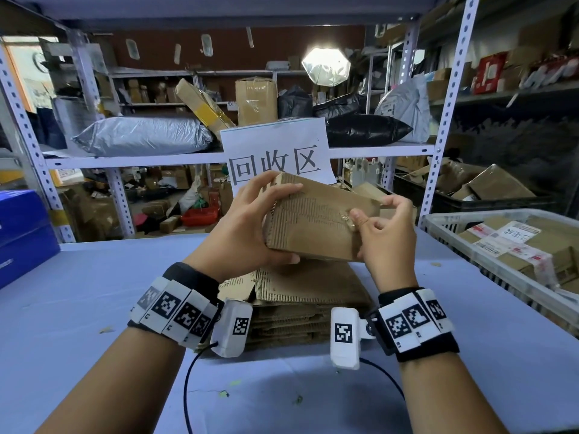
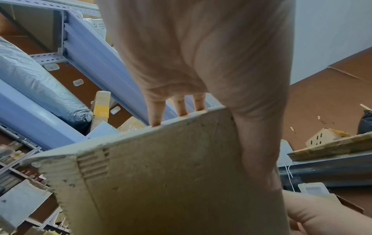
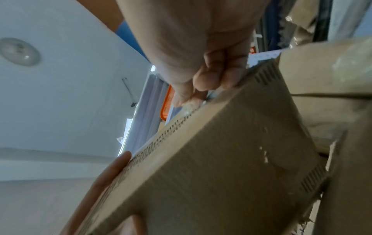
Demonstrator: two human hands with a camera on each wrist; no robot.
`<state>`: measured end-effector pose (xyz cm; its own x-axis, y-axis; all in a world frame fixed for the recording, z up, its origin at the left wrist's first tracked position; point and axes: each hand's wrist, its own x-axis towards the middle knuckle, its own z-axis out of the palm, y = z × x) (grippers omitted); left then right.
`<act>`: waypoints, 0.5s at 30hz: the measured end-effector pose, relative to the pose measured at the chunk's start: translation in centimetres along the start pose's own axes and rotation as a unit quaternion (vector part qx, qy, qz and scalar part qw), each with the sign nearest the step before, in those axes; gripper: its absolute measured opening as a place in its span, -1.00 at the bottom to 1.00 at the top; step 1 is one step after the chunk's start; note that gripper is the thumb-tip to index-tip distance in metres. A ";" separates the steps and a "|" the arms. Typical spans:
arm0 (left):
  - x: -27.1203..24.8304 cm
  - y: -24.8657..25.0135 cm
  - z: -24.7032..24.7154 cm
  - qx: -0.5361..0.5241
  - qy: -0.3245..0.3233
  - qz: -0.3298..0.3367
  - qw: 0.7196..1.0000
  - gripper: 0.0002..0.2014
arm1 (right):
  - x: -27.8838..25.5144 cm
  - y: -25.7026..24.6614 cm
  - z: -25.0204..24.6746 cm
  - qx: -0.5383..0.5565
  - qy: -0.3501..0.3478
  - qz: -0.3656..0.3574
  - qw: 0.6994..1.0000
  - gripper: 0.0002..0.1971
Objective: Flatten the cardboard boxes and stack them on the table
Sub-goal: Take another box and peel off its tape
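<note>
one cardboard box (image 1: pixel 316 220) gripped by two hands: left hand (image 1: pixel 241 227) clasping its end, right hand (image 1: pixel 387 233) pinching its top, over one flattened stack (image 1: pixel 300 296); a white basket (image 1: pixel 445 222) holds taped parcels (image 1: pixel 513 245).

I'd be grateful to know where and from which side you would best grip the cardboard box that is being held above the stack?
Grip the cardboard box by its two short ends, one hand from each side, as the left hand and right hand do now. It is long, shallow and tilted over the flattened stack, so end grips probably leave its broad faces free to press flat.
</note>
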<state>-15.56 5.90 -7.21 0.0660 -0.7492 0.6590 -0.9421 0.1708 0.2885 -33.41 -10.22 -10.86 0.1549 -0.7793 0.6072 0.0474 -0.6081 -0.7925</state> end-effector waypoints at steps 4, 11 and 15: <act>0.0 -0.2 0.2 -0.009 0.008 -0.006 1.000 0.02 | 0.0 -0.3 -0.3 -0.085 -0.002 -0.054 0.995 -0.81; 0.0 0.2 0.4 -0.001 0.011 -0.001 1.000 0.03 | -0.3 -0.9 -0.3 -0.220 0.009 -0.055 0.974 -0.42; -0.1 0.2 0.4 0.002 0.007 0.000 1.000 0.03 | 0.0 -0.8 -0.5 -0.209 -0.015 -0.051 0.976 -0.67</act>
<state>-15.88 5.74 -7.50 0.0702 -0.7399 0.6691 -0.9432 0.1692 0.2861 -33.99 -9.80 -10.23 0.1991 -0.7111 0.6743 -0.3427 -0.6951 -0.6319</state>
